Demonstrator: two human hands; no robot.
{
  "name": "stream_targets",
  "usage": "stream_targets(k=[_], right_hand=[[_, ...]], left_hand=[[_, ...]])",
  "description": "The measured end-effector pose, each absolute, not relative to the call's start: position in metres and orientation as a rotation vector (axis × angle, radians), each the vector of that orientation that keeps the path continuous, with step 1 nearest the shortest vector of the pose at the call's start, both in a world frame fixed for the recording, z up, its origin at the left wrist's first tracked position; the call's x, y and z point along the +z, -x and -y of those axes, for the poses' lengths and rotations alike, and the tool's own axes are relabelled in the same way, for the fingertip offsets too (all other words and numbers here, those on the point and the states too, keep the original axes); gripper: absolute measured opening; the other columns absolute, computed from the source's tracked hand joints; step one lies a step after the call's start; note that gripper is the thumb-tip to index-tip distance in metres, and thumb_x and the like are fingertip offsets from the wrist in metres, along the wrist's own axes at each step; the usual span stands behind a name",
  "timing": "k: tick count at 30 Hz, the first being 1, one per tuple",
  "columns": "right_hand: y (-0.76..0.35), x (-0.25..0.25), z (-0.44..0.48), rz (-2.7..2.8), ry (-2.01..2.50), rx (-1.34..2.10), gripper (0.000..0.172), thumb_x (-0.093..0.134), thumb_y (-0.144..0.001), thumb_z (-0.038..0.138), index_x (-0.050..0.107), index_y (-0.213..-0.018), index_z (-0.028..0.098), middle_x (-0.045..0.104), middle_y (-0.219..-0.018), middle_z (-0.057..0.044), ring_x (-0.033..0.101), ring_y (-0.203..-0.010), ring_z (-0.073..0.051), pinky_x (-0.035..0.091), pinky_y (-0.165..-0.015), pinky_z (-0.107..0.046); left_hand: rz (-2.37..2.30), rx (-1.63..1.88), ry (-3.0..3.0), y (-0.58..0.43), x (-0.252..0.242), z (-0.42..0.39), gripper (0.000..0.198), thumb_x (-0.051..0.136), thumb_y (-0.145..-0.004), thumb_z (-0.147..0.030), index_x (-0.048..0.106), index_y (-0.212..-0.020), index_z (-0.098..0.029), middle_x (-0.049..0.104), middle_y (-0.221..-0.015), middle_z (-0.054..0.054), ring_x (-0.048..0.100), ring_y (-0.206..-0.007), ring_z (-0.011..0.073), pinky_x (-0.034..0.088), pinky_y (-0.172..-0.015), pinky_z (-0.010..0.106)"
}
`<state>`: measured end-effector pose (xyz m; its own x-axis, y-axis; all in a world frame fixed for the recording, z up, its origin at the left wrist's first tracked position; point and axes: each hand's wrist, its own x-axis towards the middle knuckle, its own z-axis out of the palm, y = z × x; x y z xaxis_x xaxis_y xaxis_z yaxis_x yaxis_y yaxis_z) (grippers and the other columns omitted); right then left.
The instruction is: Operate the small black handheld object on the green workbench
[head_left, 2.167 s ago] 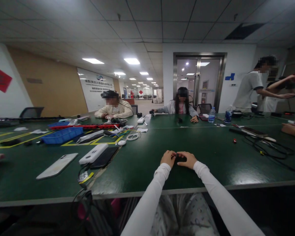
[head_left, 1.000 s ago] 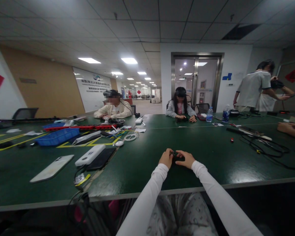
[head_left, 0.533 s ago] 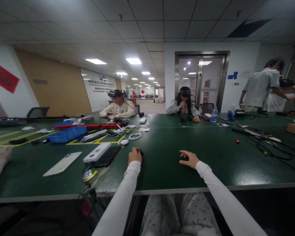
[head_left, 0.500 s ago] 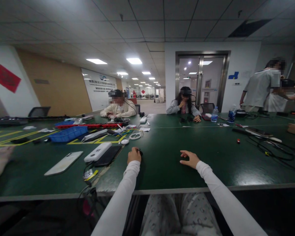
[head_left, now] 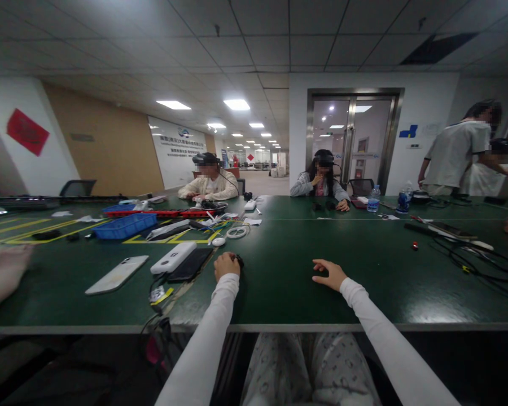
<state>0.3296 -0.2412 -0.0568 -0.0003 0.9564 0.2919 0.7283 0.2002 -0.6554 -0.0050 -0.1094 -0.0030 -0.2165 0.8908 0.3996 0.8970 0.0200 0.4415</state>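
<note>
My left hand [head_left: 227, 266] is closed around a small black object [head_left: 240, 260], resting low over the green table [head_left: 279, 293]. Most of that object is hidden by my fingers, so its kind cannot be made out. To the right, my right hand [head_left: 329, 274] lies at the table with thumb and fingers apart and nothing between them. Left of my left hand are a white power bank [head_left: 173, 257], a dark flat phone-like slab [head_left: 190, 265] and a white phone [head_left: 117, 275]. A small white round piece [head_left: 219, 241] sits just beyond it.
A blue tray [head_left: 125, 226], a ring of white tape [head_left: 236, 232] and loose wires lie farther left. Black cables [head_left: 482, 265], a small red item [head_left: 414, 246] and water bottles [head_left: 373, 200] are on the right. Two people sit opposite; another person's arm [head_left: 6, 276] reaches in at left.
The view has turned slightly left, so the scene sits farther right. My left hand has shifted a little left against the table with the black object; my right hand keeps its open shape.
</note>
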Motion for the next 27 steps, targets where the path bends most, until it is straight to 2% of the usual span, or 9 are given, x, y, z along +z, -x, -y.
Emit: stream_targets(k=[11,27], right_hand=[[-0.3293,-0.0568,0.2401,1.784,1.584,0.391,0.057,0.064,-0.067,0.042,0.048,-0.118,0.024,0.062,-0.105,-0.003,0.056,-0.095,-0.02,0.041,-0.087,-0.041],[-0.3278,-0.0521,0.2437,1.815,1.597,0.381,0.048,0.062,-0.069,0.04,0.053,-0.113,0.025,0.061,-0.103,-0.003,0.056,-0.095,-0.021,0.042,-0.087,-0.04]], left_hand=[[2.222,-0.901,2.027,0.0067,-0.0071,0.1036,0.021,0.048,-0.078,-0.026,0.054,-0.097,-0.021,0.057,-0.104,0.01,0.048,-0.104,0.0227,0.04,-0.081,0.033],[2.243,-0.839,2.028,0.0026,-0.0037,0.1087,0.022,0.046,-0.079,-0.029,0.056,-0.098,-0.023,0.055,-0.104,0.009,0.049,-0.1,0.0244,0.041,-0.08,0.036]])
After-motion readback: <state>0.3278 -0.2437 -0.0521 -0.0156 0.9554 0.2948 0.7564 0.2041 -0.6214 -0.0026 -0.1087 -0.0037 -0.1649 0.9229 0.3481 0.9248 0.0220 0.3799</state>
